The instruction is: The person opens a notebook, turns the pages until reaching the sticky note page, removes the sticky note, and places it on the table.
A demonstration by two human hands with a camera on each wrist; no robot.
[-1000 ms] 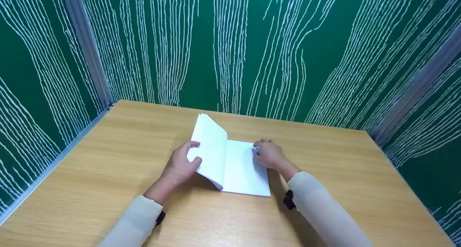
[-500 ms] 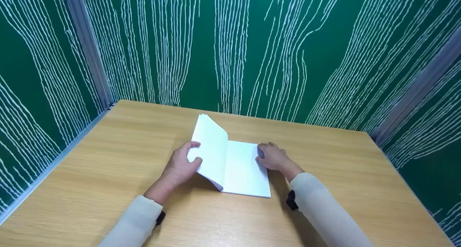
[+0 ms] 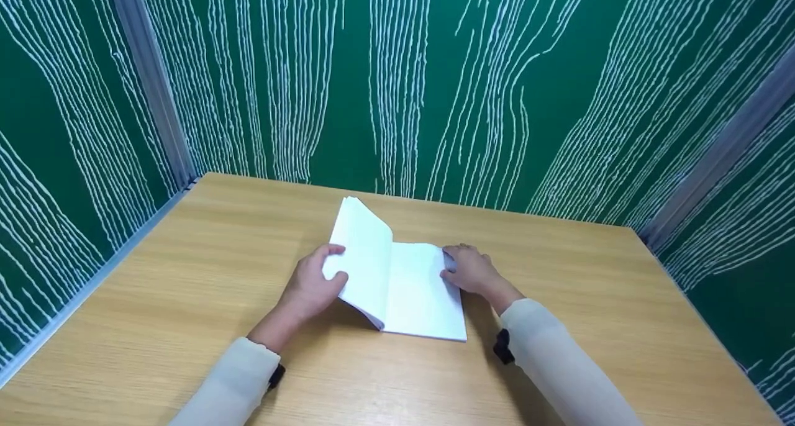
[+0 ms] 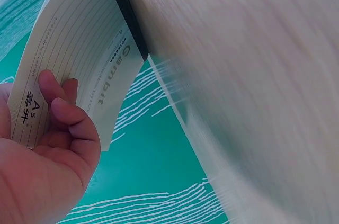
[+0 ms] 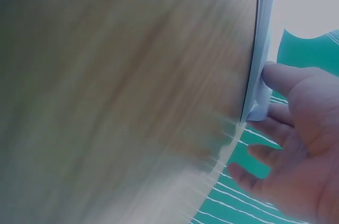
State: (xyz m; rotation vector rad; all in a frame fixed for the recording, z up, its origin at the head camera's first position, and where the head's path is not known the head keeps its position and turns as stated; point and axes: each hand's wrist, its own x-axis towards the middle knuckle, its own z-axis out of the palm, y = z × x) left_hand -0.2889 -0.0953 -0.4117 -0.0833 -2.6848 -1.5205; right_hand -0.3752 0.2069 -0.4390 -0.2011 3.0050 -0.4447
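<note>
A notebook (image 3: 419,295) with blank-looking white pages lies spread on the table, its right half flat and its left half tilted up. My left hand (image 3: 310,283) grips the raised half, thumb on the page side and fingers behind. In the left wrist view those fingers curl against the lined cover (image 4: 95,54), which is printed "Gambit", "NOTEBOOK" and "A5", with a dark spine strip (image 4: 127,17). At the upper right corner of the flat half, my right hand (image 3: 470,271) pinches a page between thumb and forefinger. The right wrist view shows that page corner (image 5: 258,108) bent, the other fingers spread loosely.
The light wood table (image 3: 205,277) stretches out around the notebook. Green panels (image 3: 348,103) with wavy white lines stand along its back and sides, joined by grey posts (image 3: 149,78) at the corners. A black band (image 3: 503,346) shows at the right wrist.
My right hand has shifted slightly right along the page corner, and the page's top edge now bows up a little there. The left hand and the raised half have stayed put.
</note>
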